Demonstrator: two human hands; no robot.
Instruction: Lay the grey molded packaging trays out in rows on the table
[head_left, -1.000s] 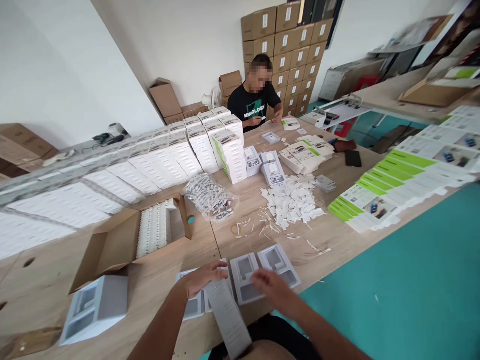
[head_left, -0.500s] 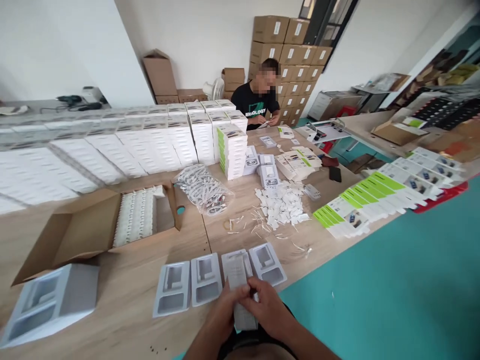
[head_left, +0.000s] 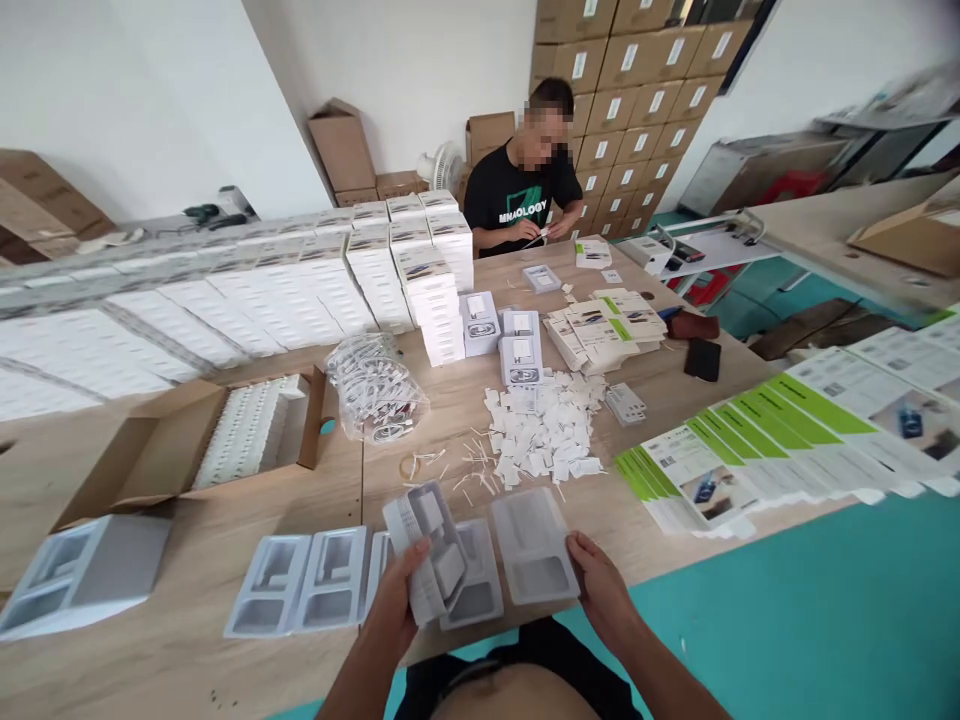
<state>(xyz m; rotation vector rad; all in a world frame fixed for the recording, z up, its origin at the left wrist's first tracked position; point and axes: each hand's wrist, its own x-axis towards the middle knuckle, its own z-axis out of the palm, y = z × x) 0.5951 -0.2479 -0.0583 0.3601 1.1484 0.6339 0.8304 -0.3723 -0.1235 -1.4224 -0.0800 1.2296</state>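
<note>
My left hand (head_left: 400, 592) grips a nested stack of pale plastic insert trays (head_left: 411, 530), tilted, with the thumb on the near left side. My right hand (head_left: 600, 582) pinches the right edge of a single plastic tray (head_left: 534, 545) at the front edge of the table. That tray lies to the right of the stack, and the two are apart. A row of similar trays (head_left: 268, 594) runs along the table to the left. Some of them are partly hidden behind the stack and my left hand.
White connector pieces (head_left: 551, 430) lie heaped ahead, near a bag of cables (head_left: 379, 390). An open carton (head_left: 142, 450) and a tray stack (head_left: 124, 570) stand left. Printed box sleeves (head_left: 720, 450) fan out right. A co-worker (head_left: 525, 190) sits opposite, behind stacked white boxes (head_left: 435, 310).
My hands have moved apart. The stack, earlier between both hands, is now in my left hand, and a single tray is in my right. The view has shifted.
</note>
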